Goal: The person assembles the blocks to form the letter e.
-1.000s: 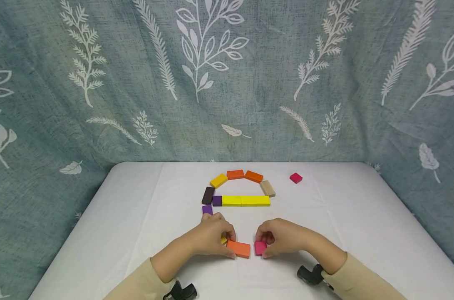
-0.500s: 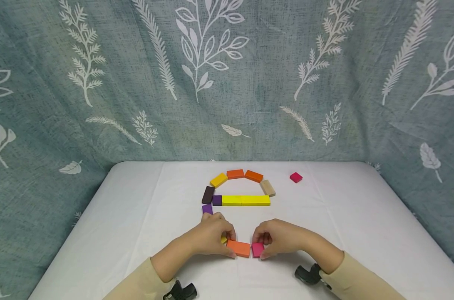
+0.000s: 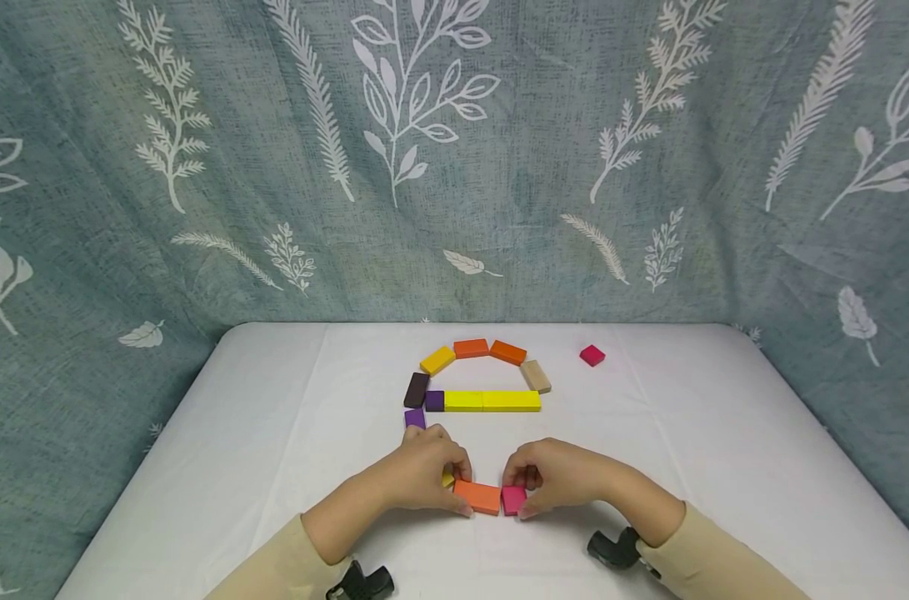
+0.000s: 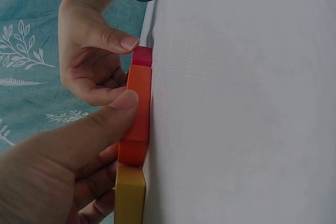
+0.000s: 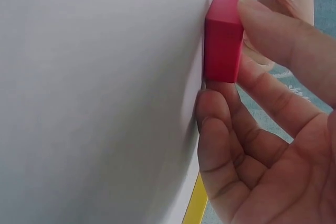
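In the head view my left hand (image 3: 426, 472) pinches an orange block (image 3: 481, 498) lying on the white table, thumb on its near side. My right hand (image 3: 568, 473) holds a small pinkish-red block (image 3: 512, 502) between thumb and fingers. That red block (image 4: 142, 56) sits end to end with the orange one in the left wrist view, in line and seemingly touching. At the other end of the orange block comes a yellow block (image 4: 129, 198), mostly covered by my left hand in the head view. Beyond my left fingers lies a purple block (image 3: 415, 418).
Farther back, a dark brown block (image 3: 417, 390), a yellow-orange one (image 3: 437, 361), two orange ones (image 3: 471, 349) and a beige one (image 3: 536, 377) form an arch. Below it runs a bright yellow row (image 3: 491, 402) with a dark purple block (image 3: 435, 402). A red block (image 3: 592, 356) lies apart at right.
My right hand has slid the red block leftward, closing the gap to the orange block. The left hand has stayed in place on the orange block.
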The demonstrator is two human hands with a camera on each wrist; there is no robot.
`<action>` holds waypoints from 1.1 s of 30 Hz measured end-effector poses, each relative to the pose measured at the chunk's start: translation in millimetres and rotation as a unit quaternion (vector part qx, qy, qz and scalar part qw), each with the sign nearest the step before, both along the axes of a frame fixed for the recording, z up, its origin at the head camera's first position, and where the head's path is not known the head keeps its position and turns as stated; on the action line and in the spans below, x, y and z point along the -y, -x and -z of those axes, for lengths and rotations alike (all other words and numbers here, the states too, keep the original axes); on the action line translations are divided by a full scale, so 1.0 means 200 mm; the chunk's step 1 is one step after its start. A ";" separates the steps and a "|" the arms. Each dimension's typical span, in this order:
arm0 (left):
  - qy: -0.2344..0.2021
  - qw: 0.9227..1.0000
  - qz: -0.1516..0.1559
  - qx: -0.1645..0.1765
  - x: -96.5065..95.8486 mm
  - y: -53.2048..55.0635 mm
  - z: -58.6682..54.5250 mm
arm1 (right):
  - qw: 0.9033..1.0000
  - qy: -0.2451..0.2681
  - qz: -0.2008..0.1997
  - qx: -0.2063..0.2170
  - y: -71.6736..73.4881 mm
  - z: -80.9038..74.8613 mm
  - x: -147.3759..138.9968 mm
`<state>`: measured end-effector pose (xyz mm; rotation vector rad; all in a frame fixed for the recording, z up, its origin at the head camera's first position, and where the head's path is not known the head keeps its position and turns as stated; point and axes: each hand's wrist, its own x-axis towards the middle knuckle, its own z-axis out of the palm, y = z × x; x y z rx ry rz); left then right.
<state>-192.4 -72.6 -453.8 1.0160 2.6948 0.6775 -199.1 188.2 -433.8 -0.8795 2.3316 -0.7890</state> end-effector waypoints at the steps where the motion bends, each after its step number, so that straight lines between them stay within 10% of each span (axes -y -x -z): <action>1: -0.001 1.000 0.000 -0.001 0.00 0.00 0.00 | 1.000 -0.001 0.000 0.000 0.00 0.00 0.00; 19: 0.000 1.000 -0.001 0.002 0.00 0.00 0.01 | 0.999 0.028 0.029 -0.029 0.05 -0.10 -0.12; 26: -0.003 1.000 -0.001 0.000 0.00 -0.01 0.02 | 0.988 0.044 0.123 -0.089 0.17 -0.24 -0.34; 33: -0.001 1.000 -0.003 0.002 0.00 -0.01 0.02 | 0.967 0.026 0.223 -0.124 0.39 -0.21 -0.52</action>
